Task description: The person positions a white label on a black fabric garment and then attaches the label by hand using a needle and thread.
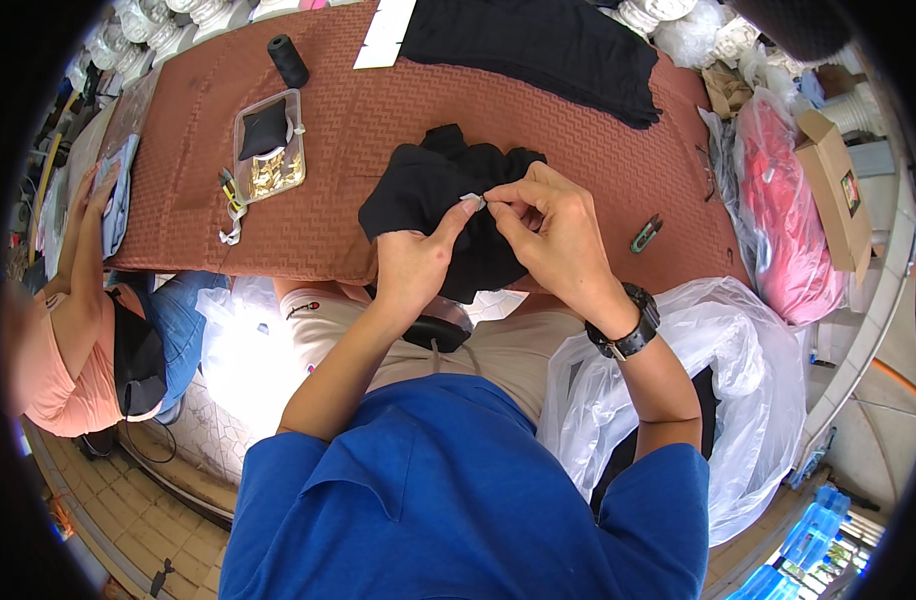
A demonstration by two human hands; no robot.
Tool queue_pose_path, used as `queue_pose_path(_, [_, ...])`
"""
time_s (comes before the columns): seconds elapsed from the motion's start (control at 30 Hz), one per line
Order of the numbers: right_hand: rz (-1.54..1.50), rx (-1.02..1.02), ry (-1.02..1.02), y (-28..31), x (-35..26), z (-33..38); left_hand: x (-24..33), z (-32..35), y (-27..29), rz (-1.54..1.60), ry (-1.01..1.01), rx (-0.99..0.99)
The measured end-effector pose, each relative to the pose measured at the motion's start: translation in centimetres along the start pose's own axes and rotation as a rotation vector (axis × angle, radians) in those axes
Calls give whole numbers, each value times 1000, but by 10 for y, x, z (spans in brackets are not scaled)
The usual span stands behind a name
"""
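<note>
Both hands worked at the brown woven-cloth table's (358, 130) near edge: the left hand (413, 265) and right hand (548, 225) pinched a small white tag (472, 201) against the crumpled black fabric garment (428, 185). Fixing seemed unfinished; a folded black stack (548, 45) lay beyond.

Blue short-sleeved shirt, beige shorts, black watch.
The shirt (448, 490) has a collar and 2 short sleeves, leaving both forearms bare. The shorts (508, 350) carry a small mark on the left leg. The watch (633, 325) has a chunky black band.
</note>
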State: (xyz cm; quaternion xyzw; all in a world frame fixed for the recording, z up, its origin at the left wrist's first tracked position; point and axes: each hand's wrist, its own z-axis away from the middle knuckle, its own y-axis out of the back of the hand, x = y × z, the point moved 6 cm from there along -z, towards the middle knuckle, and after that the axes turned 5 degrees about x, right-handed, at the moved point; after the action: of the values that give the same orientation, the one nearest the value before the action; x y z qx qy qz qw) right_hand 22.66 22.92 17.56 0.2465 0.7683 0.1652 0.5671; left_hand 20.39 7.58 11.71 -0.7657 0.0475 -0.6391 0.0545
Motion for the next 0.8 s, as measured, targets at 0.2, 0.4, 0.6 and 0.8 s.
queue_pose_path(0.2, [78,-8,9,-1,3,0,-2,4,-2,-56,-46,-38])
queue_pose_path(0.4, [153,-26,59,-4,8,1,1,8,-7,-135,-29,-38])
queue_pose_path(0.6, [193,-6,110,-8,5,2,0,8,-7,-202,-88,-30])
queue_pose_path(0.8, [250,-33,91,-10,-1,2,4,6,-7,-261,-79,-45])
